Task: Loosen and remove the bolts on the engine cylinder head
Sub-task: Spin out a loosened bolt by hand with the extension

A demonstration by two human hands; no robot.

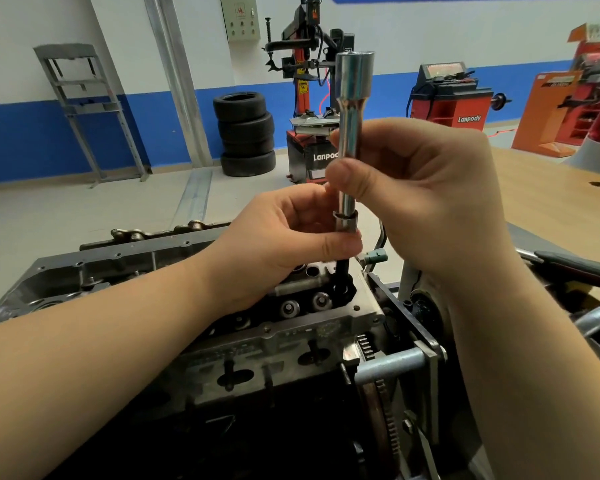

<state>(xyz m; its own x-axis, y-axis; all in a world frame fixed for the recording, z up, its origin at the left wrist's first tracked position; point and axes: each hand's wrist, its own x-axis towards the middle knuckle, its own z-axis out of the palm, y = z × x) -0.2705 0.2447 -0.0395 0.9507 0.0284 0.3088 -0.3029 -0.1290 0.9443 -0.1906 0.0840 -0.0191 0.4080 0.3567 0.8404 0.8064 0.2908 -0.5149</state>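
A long chrome socket [352,109] stands upright above the engine cylinder head [291,337]. My right hand [426,188] grips its middle between thumb and fingers. My left hand [284,233] pinches the socket's lower end, where a dark bolt [344,271] hangs out of it, its shank reaching down to the right end of the head. Valve spring caps [321,301] show in the head just below my left hand. The bolt's head is hidden inside the socket and behind my fingers.
The engine sits on a stand with a toothed flywheel [381,386] at its right end. A wooden workbench [551,202] lies to the right. Behind stand stacked tyres [245,133], a red tyre changer [309,98] and a red wheel balancer [451,98].
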